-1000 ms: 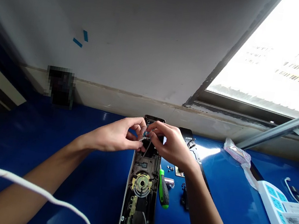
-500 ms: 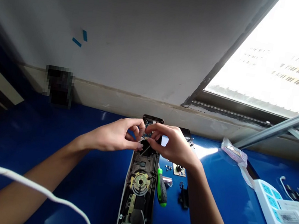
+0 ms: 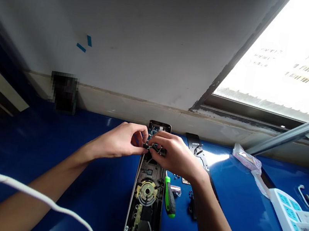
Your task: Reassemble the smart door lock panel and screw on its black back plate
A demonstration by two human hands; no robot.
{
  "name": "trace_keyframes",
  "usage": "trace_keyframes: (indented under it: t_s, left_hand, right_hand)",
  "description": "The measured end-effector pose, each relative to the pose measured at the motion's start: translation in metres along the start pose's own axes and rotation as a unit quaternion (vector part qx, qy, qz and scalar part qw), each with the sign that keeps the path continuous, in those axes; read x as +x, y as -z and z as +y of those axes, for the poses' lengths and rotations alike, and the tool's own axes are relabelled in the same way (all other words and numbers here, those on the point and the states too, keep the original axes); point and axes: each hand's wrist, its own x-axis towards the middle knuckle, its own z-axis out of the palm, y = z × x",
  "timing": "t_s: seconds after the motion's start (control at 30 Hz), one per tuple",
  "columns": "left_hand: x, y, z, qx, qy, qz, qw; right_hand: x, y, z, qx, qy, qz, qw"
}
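Observation:
A long, narrow lock housing (image 3: pixel 149 173) lies lengthwise below me with its inside facing up. At its far end a blue circuit board (image 3: pixel 156 131) shows above my fingers. Over the board's near edge, my left hand (image 3: pixel 125 140) pinches thumb and forefinger together at a thin white wire (image 3: pixel 142 160). My right hand (image 3: pixel 173 153) closes its fingertips on the wire just beside them. The wire's end is too small and too covered by fingers to make out. Nearer to me in the housing sits a round brass-coloured mechanism (image 3: pixel 147 191).
Right of the housing lie a green-and-black screwdriver (image 3: pixel 170 198), small screws (image 3: pixel 177 177), a black part (image 3: pixel 193 205) and a black plate (image 3: pixel 195 141). A white power strip (image 3: pixel 286 226) stands far right. A thick white cable (image 3: pixel 49 202) crosses the lower left.
My right hand has turned, its fingers lower and closer to my left hand. More white wire shows along the housing's left edge. The view has shifted slightly.

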Motion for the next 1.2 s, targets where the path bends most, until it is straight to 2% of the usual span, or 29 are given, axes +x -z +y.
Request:
trace_keyframes:
  t_s: [0.23,0.4,0.67,0.87,1.03,1.2]
  left_hand:
    - [0.000,0.014,-0.012,-0.048,0.011,-0.089,0.995]
    - [0.002,0.016,-0.019,-0.041,0.017,-0.072,0.996]
    - [0.001,0.017,-0.019,-0.024,0.014,-0.062,0.998]
    - [0.001,0.017,-0.026,-0.036,0.008,-0.062,0.997]
    - [0.003,0.015,-0.028,-0.039,0.009,-0.062,0.997]
    - [0.008,0.009,-0.033,-0.153,0.026,-0.079,0.985]
  right_hand:
    - [0.001,-0.003,-0.005,-0.041,-0.012,0.006,0.999]
    - [0.002,-0.009,-0.009,-0.074,-0.011,0.008,0.997]
    - [0.000,-0.013,-0.008,-0.100,0.001,0.022,0.995]
    - [0.001,-0.018,-0.010,-0.094,-0.031,0.056,0.993]
    - [0.003,-0.020,-0.013,-0.097,-0.061,0.061,0.992]
    - [0.004,-0.021,-0.017,-0.103,-0.076,0.058,0.990]
